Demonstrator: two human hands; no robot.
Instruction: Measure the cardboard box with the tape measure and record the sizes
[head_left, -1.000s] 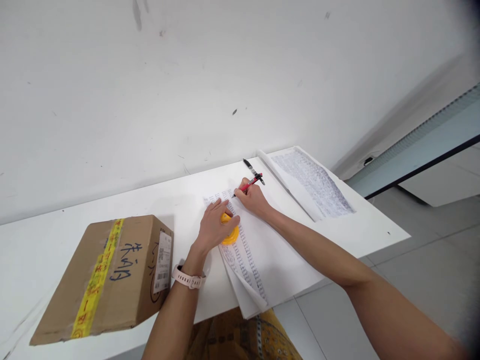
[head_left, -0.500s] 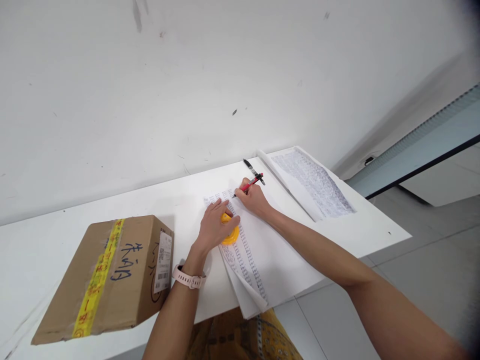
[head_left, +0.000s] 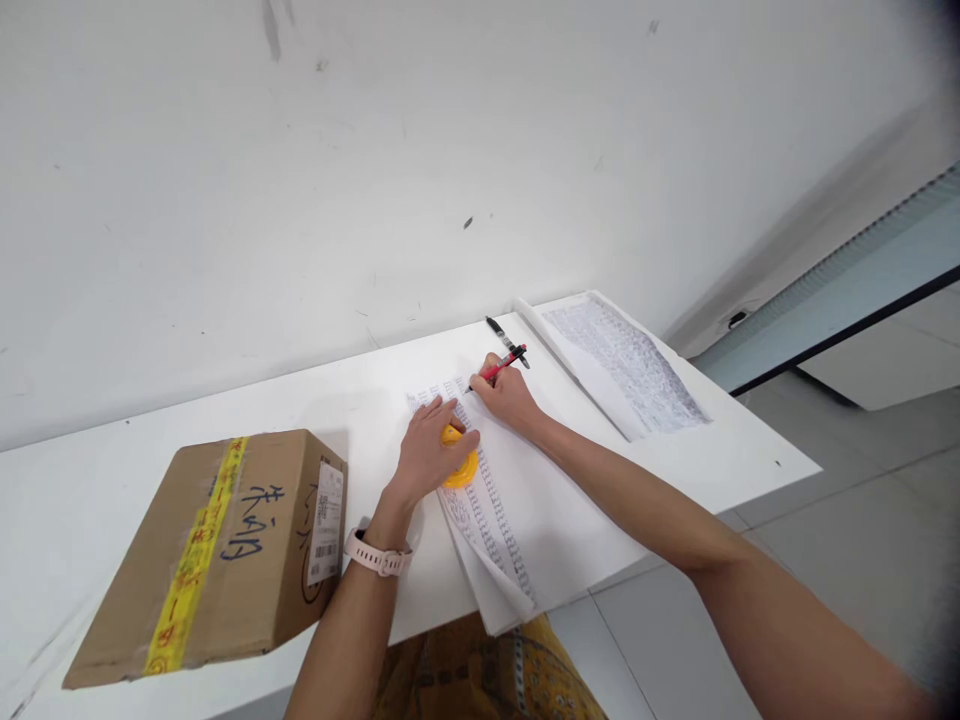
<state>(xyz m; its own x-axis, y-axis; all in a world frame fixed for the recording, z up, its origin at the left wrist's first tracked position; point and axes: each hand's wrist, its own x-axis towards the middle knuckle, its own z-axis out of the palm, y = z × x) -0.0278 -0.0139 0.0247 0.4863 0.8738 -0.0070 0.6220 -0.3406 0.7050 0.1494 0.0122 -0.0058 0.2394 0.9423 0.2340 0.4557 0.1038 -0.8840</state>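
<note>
My right hand [head_left: 508,397] is closed around a red pen [head_left: 501,368] whose tip touches the top of a printed sheet [head_left: 540,520] lying on the white table [head_left: 112,490]. My left hand [head_left: 424,454] rests on the same sheet with its fingers curled over a round yellow object [head_left: 463,468], pressing it onto the paper. A pale watch sits on my left wrist. The sheets are covered with columns of small print.
A black pen [head_left: 504,338] lies just behind the red one. A second stack of printed pages [head_left: 622,365] lies at the table's right end. A taped cardboard box [head_left: 217,550] with blue writing stands at the left. A wall rises behind the table.
</note>
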